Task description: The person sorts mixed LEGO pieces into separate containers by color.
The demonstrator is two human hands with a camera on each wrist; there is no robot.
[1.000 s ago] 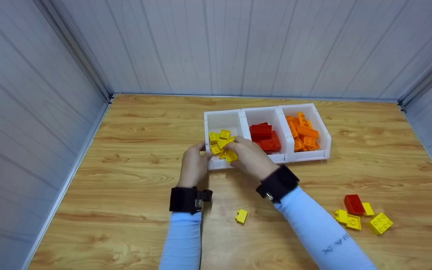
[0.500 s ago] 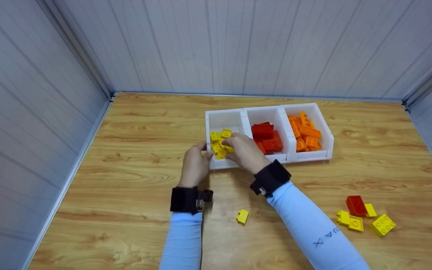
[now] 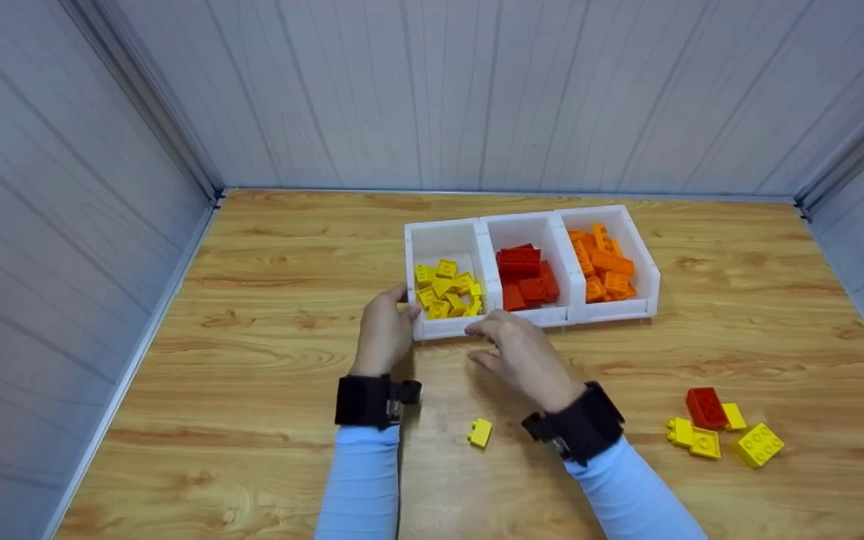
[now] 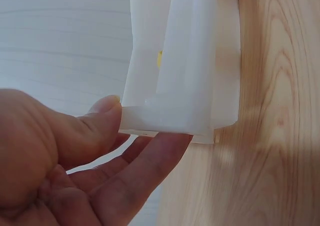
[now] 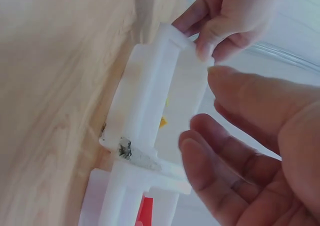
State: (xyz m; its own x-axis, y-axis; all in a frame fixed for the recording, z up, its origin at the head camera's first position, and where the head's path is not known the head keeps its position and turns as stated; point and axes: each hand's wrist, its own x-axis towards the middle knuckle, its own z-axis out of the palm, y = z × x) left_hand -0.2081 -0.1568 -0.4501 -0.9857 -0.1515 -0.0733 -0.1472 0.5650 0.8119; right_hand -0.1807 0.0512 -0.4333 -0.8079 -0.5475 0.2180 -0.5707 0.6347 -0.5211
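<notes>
A white three-part bin (image 3: 447,328) stands on the wooden table, its left compartment holding yellow toy bricks (image 3: 443,287). My left hand (image 3: 385,330) grips that compartment's front left corner. In the left wrist view the thumb lies on one face of the white wall (image 4: 185,76) and the fingers on the other. Just in front of the bin is my right hand (image 3: 529,358), fingers loosely bent. The right wrist view shows nothing between its thumb (image 5: 245,88) and fingertips (image 5: 192,151). A lone yellow brick (image 3: 480,433) lies on the table between my forearms.
Red bricks (image 3: 520,261) fill part of the middle compartment, orange bricks (image 3: 612,262) the right one. On the table at right, a red brick (image 3: 706,407) lies beside several yellow bricks (image 3: 759,445). Pale panels (image 3: 447,90) wall the table at the back and sides.
My right hand has let go of yellow bricks in the left compartment and drawn back toward me, out over the bin's front edge. The left hand keeps its grip on the corner.
</notes>
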